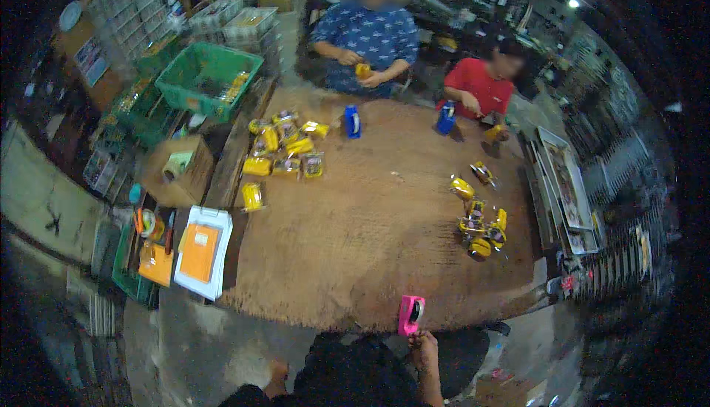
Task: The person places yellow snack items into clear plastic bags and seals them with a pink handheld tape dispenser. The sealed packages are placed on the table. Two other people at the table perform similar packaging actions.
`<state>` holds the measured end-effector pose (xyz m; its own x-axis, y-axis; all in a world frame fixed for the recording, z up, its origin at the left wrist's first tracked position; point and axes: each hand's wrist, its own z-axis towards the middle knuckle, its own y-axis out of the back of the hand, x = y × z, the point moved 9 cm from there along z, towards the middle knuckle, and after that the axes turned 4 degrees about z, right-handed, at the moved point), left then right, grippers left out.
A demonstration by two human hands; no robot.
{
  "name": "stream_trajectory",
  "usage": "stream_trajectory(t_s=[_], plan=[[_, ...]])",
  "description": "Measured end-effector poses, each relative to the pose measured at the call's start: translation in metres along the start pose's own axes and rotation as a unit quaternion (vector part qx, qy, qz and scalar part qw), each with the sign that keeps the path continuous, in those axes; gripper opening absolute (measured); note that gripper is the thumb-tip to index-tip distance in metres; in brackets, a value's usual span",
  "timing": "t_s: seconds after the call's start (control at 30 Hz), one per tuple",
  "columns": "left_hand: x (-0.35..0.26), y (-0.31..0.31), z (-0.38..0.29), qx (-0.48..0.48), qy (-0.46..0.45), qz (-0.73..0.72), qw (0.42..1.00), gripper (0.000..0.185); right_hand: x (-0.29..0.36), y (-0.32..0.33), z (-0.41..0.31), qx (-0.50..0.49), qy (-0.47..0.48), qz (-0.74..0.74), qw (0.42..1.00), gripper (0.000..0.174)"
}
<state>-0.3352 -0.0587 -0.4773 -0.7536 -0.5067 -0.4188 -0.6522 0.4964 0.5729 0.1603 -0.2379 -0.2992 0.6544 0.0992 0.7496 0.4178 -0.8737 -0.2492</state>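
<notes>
My right hand (425, 349) is at the table's front edge, its fingers closed on the near end of a pink tape dispenser (410, 316). A roll of tape shows in the dispenser's side. Down by my dark clothing at the lower left is my left hand (278, 371), blurred and away from the table, and its fingers cannot be made out. Several yellow items in clear plastic wrap (480, 247) lie in a loose cluster on the right of the brown wooden table (377, 229). A larger group of similar wrapped yellow packs (286, 166) lies at the far left.
Across the table a person in blue (366, 38) and one in red (478, 82) handle yellow items. Blue tape dispensers (353, 122) stand before them. Along the left are a green crate (208, 80), a cardboard box (177, 171) and a paper stack (204, 252); trays (566, 185) stand at right.
</notes>
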Motion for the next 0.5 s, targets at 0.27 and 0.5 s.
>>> stream_trajectory(t_s=[0.27,0.5], plan=[[-0.080,-0.003,0.048,0.001,-0.038,-0.099,0.994,0.032,0.048,0.007,0.035,-0.048,-0.061,0.046,0.996,0.015],[-0.190,0.010,0.065,0.033,-0.130,-0.093,0.987,0.030,0.328,0.154,0.001,-0.153,0.390,0.217,0.882,0.017]])
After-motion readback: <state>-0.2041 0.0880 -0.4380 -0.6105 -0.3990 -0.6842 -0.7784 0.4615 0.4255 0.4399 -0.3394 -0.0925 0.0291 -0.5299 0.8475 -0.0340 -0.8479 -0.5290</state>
